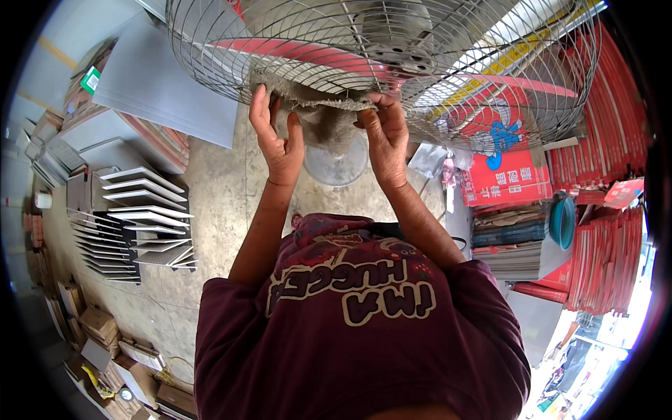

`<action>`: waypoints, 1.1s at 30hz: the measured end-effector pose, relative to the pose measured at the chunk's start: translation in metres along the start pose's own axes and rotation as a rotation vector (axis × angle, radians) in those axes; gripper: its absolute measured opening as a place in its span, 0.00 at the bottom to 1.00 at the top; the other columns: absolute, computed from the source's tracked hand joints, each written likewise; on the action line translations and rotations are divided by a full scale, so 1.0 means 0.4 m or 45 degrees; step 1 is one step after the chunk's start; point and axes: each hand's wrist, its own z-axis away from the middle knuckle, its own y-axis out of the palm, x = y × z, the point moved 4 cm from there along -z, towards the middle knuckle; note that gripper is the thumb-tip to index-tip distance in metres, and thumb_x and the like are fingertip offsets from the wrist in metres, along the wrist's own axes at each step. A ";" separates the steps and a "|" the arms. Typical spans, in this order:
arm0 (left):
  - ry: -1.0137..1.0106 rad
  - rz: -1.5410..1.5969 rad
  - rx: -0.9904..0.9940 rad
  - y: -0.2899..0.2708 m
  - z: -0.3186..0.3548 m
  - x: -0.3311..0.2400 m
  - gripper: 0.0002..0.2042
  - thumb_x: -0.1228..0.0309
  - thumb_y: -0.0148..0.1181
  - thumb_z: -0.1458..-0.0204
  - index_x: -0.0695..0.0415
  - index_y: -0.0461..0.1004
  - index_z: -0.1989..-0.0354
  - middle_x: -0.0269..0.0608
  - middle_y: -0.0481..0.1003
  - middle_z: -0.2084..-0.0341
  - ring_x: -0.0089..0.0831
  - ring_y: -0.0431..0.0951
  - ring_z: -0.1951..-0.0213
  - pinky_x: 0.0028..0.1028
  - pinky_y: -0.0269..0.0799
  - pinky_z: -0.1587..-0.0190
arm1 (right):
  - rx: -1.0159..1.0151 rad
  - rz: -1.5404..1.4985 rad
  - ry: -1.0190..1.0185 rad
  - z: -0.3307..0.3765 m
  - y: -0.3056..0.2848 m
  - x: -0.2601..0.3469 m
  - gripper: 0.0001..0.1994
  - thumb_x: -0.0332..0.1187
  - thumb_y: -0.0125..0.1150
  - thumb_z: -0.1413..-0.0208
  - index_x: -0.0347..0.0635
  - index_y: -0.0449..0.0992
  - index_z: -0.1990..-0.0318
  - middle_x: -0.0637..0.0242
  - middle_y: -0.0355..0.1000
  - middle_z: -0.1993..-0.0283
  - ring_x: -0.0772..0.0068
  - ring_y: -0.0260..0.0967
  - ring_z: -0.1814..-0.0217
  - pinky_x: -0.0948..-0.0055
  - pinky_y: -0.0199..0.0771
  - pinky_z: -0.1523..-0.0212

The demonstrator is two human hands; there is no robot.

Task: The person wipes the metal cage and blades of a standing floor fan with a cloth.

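A large fan with a round wire guard (210, 52) and red blades (301, 49) stands in front of me at the top. Against the lower edge of the guard is a grey, dusty-looking cloth (308, 99), stretched sideways between my hands. My left hand (278, 143) has its fingers on the cloth's left end, with the thumb lower and apart from them. At the right end, my right hand (387, 140) pinches the cloth between thumb and fingers. Part of the fingers is hidden behind the cloth. Below it shows the fan's round grey base (336, 168) on the floor.
On the left stand a rack of pale tile samples (150, 217) and a large grey panel (168, 84). Red cartons (507, 178) and stacked red packs (605, 262) line the right, near a teal basin (562, 222). Cardboard boxes (101, 325) sit at lower left.
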 end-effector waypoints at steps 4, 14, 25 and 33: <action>-0.153 -0.044 0.107 -0.007 0.025 -0.003 0.31 0.86 0.50 0.47 0.59 0.50 0.34 0.47 0.57 0.37 0.35 0.62 0.39 0.34 0.57 0.37 | 0.004 -0.009 0.041 0.022 -0.027 -0.011 0.10 0.23 0.51 0.38 0.38 0.66 0.49 0.72 0.67 0.58 0.85 0.61 0.61 0.83 0.64 0.59; 0.053 -0.203 0.202 0.032 0.034 -0.019 0.33 0.86 0.52 0.49 0.61 0.49 0.34 0.49 0.56 0.36 0.40 0.60 0.36 0.35 0.57 0.36 | -0.085 0.109 -0.108 0.009 -0.067 0.038 0.11 0.24 0.53 0.38 0.39 0.66 0.49 0.73 0.67 0.58 0.86 0.61 0.61 0.84 0.65 0.60; 0.060 -0.076 0.124 0.050 -0.019 -0.087 0.32 0.85 0.52 0.48 0.59 0.49 0.34 0.53 0.60 0.40 0.40 0.61 0.38 0.37 0.58 0.38 | 0.021 0.263 -0.525 -0.032 -0.023 0.183 0.13 0.22 0.56 0.41 0.36 0.69 0.49 0.66 0.71 0.55 0.78 0.69 0.54 0.77 0.69 0.51; -0.050 -0.101 0.147 0.055 0.044 -0.028 0.30 0.86 0.48 0.47 0.57 0.50 0.34 0.51 0.61 0.40 0.38 0.63 0.39 0.35 0.60 0.39 | -0.121 0.033 -0.110 0.008 -0.100 0.048 0.12 0.21 0.54 0.41 0.39 0.69 0.50 0.72 0.70 0.56 0.83 0.65 0.57 0.81 0.67 0.54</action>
